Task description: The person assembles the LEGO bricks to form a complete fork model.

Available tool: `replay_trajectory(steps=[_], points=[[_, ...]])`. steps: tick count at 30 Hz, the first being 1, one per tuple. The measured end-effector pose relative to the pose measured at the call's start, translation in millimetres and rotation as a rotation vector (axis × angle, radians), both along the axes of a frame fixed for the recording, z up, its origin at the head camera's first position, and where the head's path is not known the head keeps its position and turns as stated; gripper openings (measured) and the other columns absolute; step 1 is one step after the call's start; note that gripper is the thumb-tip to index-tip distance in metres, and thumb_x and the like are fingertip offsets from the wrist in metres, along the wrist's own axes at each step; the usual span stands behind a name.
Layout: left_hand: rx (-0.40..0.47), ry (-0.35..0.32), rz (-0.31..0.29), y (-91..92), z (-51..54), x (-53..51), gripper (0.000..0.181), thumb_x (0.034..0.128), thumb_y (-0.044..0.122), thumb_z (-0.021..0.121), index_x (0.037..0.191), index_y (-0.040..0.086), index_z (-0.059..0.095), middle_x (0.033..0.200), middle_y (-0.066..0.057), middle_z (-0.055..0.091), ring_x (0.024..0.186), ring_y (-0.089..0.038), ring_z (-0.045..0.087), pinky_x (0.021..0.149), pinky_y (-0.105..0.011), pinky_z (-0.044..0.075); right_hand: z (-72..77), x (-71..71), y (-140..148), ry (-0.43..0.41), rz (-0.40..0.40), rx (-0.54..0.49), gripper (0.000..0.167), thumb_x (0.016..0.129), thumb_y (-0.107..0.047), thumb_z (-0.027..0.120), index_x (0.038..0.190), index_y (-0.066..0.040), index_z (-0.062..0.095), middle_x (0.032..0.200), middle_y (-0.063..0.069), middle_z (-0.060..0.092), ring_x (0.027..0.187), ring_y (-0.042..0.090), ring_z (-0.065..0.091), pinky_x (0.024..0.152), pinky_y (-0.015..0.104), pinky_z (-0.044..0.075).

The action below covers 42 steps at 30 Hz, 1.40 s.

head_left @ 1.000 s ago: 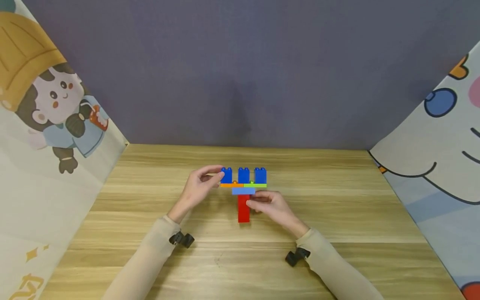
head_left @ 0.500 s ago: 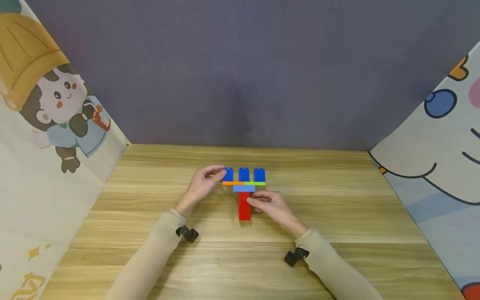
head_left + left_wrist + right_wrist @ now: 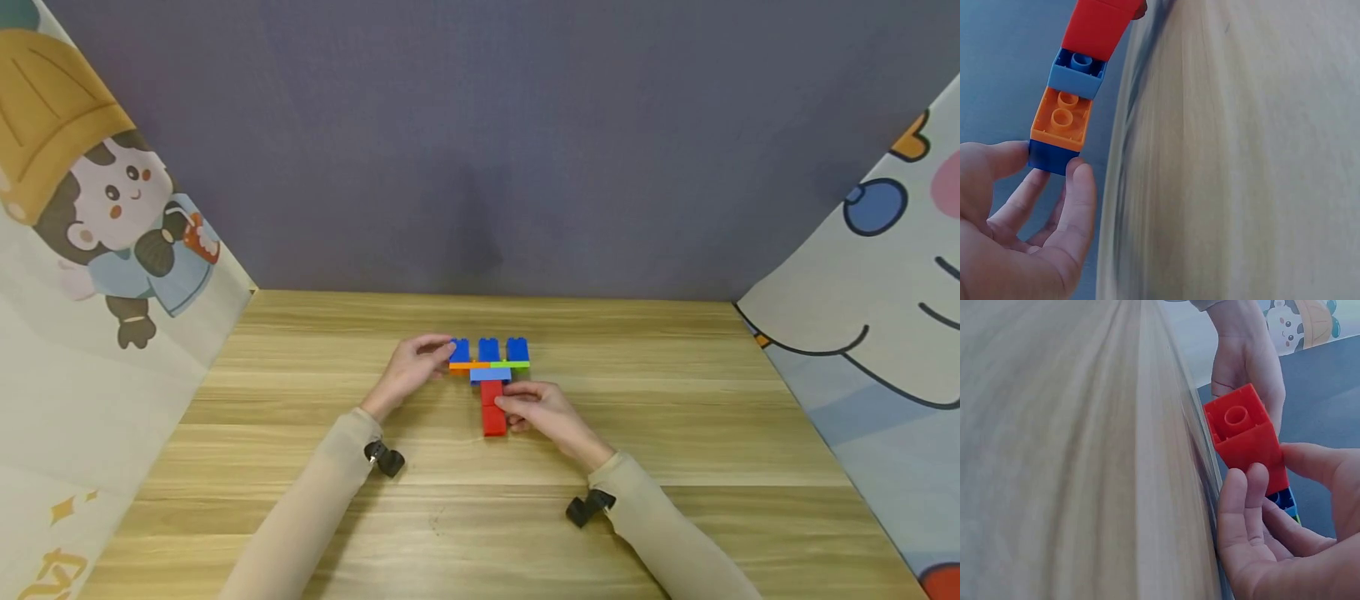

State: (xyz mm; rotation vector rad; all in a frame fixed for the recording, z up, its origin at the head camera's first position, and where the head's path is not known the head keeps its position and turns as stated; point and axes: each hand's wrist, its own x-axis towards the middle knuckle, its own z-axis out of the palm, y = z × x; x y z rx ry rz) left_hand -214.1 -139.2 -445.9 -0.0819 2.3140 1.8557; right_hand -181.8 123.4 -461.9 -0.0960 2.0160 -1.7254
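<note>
A fork-shaped build of toy building blocks is held up off the table between both hands. Its stem is red blocks (image 3: 493, 422), topped by a light blue block (image 3: 486, 375). Above that lie an orange plate (image 3: 463, 365) and a lime green plate (image 3: 517, 364), carrying three dark blue blocks (image 3: 488, 350). My left hand (image 3: 408, 372) pinches the leftmost dark blue block (image 3: 1054, 157) between thumb and fingers. With the right hand (image 3: 546, 415) I grip the red stem from the right; its hollow underside shows in the right wrist view.
Beneath the hands spreads a wood-grain table (image 3: 450, 517). A dark grey panel (image 3: 480, 150) rises behind it, and printed cartoon panels stand at left and right. Each sleeve carries a small black wrist camera (image 3: 386, 458).
The build has tilted a little, with the red stem's lower end shifting up and slightly right in the head view. My left hand has moved slightly right with it; both grips stay.
</note>
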Motion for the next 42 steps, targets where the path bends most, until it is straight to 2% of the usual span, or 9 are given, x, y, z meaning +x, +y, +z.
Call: replay_trajectory(steps=[5, 8, 15, 22, 29, 34, 42], points=[[-0.011, -0.015, 0.002, -0.6, -6.4, -2.6, 0.041, 0.1063, 0.027, 0.067, 0.142, 0.005, 0.067, 0.134, -0.021, 0.072, 0.102, -0.025, 0.075, 0.087, -0.036, 0.065, -2.1, 0.1, -0.8, 0.001, -0.005, 0.001, 0.049, 0.102, -0.016, 0.072, 0.141, 0.011, 0.061, 0.125, 0.019, 0.074, 0.086, 0.011, 0.073, 0.081, 0.030, 0.065], [-0.023, -0.016, -0.002, -0.8, -9.3, -3.5, 0.041, 0.1060, 0.028, 0.068, 0.141, 0.005, 0.068, 0.133, -0.021, 0.072, 0.102, -0.024, 0.075, 0.085, -0.034, 0.066, -3.2, 0.9, -1.8, 0.005, -0.001, 0.008, 0.048, 0.102, -0.016, 0.072, 0.140, 0.012, 0.061, 0.129, 0.022, 0.072, 0.091, 0.012, 0.074, 0.085, 0.033, 0.066], [-0.031, -0.035, -0.010, 0.2, -9.8, -4.8, 0.039, 0.1057, 0.028, 0.068, 0.139, 0.008, 0.070, 0.132, -0.019, 0.072, 0.101, -0.024, 0.075, 0.084, -0.034, 0.066, -2.6, 3.7, -3.3, 0.005, 0.010, 0.023, 0.044, 0.103, -0.014, 0.071, 0.137, 0.012, 0.062, 0.128, 0.024, 0.072, 0.095, 0.017, 0.076, 0.091, 0.037, 0.065], [-0.035, -0.043, -0.019, 0.1, -10.3, -3.2, 0.039, 0.1061, 0.025, 0.067, 0.139, 0.005, 0.069, 0.132, -0.021, 0.071, 0.103, -0.026, 0.074, 0.083, -0.033, 0.066, -2.1, 6.1, -5.4, 0.021, 0.013, 0.042, 0.046, 0.102, -0.018, 0.073, 0.137, 0.011, 0.063, 0.125, 0.022, 0.073, 0.095, 0.016, 0.076, 0.091, 0.037, 0.065], [-0.023, -0.060, -0.015, -0.2, -13.9, -1.7, 0.038, 0.1059, 0.022, 0.067, 0.139, 0.003, 0.069, 0.133, -0.023, 0.070, 0.095, -0.023, 0.076, 0.084, -0.034, 0.066, -0.3, 10.7, -9.3, 0.037, -0.005, 0.067, 0.043, 0.101, -0.015, 0.073, 0.134, 0.012, 0.065, 0.123, 0.023, 0.073, 0.095, 0.016, 0.075, 0.089, 0.035, 0.066], [-0.024, -0.072, -0.024, 0.3, -16.4, -1.1, 0.037, 0.1053, 0.019, 0.067, 0.137, 0.000, 0.070, 0.132, -0.024, 0.071, 0.098, -0.022, 0.075, 0.084, -0.032, 0.066, -0.2, 13.8, -10.4, 0.044, -0.011, 0.102, 0.040, 0.102, -0.013, 0.072, 0.133, 0.011, 0.067, 0.127, 0.023, 0.071, 0.098, 0.018, 0.075, 0.090, 0.036, 0.065], [-0.039, -0.068, -0.044, 2.4, -17.8, 0.5, 0.038, 0.1065, 0.019, 0.065, 0.138, -0.002, 0.068, 0.133, -0.024, 0.069, 0.102, -0.025, 0.076, 0.084, -0.032, 0.066, -0.3, 17.6, -9.6, 0.052, -0.014, 0.103, 0.040, 0.102, -0.013, 0.071, 0.133, 0.011, 0.066, 0.128, 0.024, 0.071, 0.100, 0.021, 0.076, 0.092, 0.039, 0.065]])
